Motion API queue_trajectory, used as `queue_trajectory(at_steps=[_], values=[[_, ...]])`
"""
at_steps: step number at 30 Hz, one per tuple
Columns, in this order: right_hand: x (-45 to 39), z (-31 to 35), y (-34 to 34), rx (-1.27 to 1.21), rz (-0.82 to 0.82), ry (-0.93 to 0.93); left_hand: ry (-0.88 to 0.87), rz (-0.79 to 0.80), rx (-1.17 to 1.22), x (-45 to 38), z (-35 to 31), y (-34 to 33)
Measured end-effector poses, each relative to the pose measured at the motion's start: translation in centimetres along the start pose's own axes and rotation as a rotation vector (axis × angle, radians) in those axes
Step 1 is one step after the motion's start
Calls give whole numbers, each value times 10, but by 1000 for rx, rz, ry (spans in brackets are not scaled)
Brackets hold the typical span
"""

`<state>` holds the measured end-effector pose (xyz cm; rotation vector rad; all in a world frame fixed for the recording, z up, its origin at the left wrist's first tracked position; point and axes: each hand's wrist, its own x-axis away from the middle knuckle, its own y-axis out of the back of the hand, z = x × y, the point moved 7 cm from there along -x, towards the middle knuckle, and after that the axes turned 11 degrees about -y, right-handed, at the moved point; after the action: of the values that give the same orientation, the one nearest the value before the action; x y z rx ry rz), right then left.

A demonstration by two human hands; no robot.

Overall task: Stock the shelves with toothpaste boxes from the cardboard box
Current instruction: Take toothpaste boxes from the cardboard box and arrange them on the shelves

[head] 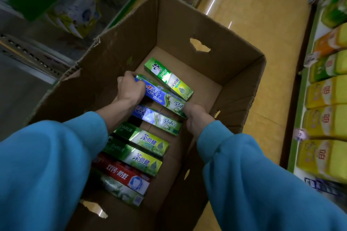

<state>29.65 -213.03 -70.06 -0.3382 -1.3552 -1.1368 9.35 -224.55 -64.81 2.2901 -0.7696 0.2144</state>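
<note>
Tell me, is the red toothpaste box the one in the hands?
No, both hands, left and right, hold a blue toothpaste box; the red box lies untouched lower down.

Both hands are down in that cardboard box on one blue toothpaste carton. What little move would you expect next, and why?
Probably a straight lift out of the cardboard box. The left hand and right hand each grip an end of the blue Crest box, which already sits tilted above the other cartons. Shelves stand on both sides, so raising it clear comes first.
</note>
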Motion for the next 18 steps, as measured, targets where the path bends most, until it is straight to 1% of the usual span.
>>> queue_trajectory(at_steps=[2, 5, 6, 10, 13, 18], values=[[7, 6, 8, -17, -62, 39, 2, -3, 4, 8, -5, 6], [37, 21, 12, 15, -7, 178, 7, -27, 56, 23, -16, 24], [47, 25, 17, 34, -13, 218, 8, -39, 87, 29, -19, 30], [92, 35, 39, 103, -115, 329, -24, -81, 172, 56, -28, 57], [129, 35, 57, 105, -199, 402, -59, -154, 219, 88, -42, 76], [181, 20, 70, -47, -124, 642, -180, -342, 342, 151, -51, 113]])
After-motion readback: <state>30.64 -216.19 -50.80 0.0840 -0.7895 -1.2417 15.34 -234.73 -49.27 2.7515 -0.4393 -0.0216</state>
